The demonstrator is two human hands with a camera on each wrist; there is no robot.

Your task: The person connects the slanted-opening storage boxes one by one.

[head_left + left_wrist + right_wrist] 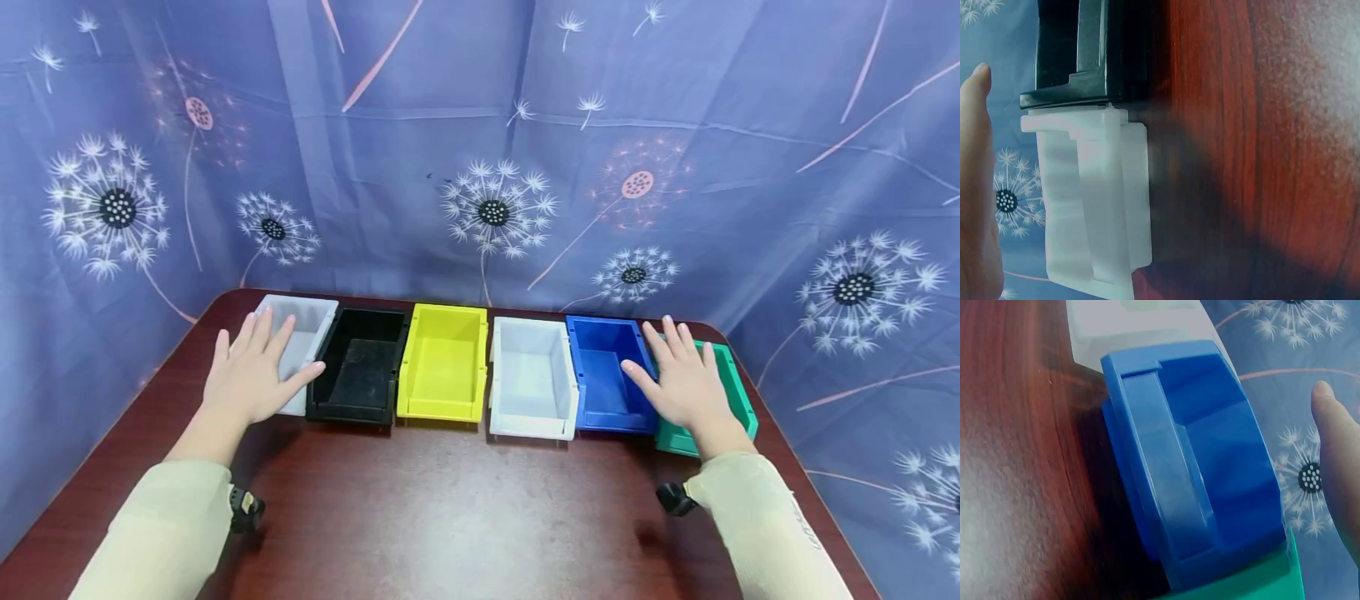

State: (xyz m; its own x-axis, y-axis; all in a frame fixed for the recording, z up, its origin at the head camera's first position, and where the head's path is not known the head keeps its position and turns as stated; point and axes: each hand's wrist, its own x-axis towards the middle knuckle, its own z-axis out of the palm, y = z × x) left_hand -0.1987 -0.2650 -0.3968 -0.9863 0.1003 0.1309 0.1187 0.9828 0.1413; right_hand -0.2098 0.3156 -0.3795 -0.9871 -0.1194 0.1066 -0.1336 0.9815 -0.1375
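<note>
My left hand (pixel 253 372) is spread flat, palm down, above the leftmost white bin (pixel 311 315), its thumb reaching over the edge of the black bin (pixel 366 367). In the left wrist view that hand (pixel 977 206) shows apart from the white bin (pixel 1100 206). With fingers fanned out, my right hand (pixel 684 382) hovers over the green bin (pixel 731 375), and its thumb extends over the blue bin (pixel 603 367). The right wrist view has the thumb side of the hand (pixel 1338 450) clear of the blue bin (pixel 1175 469). Neither hand holds anything.
Between the hands stand a yellow bin (pixel 444 358) and a second white bin (pixel 531 375). All the bins line the back of a dark red wooden table (pixel 450 508). Behind and beside it hangs a blue dandelion-print curtain (pixel 420 192). Each wrist wears a black device (pixel 246 508).
</note>
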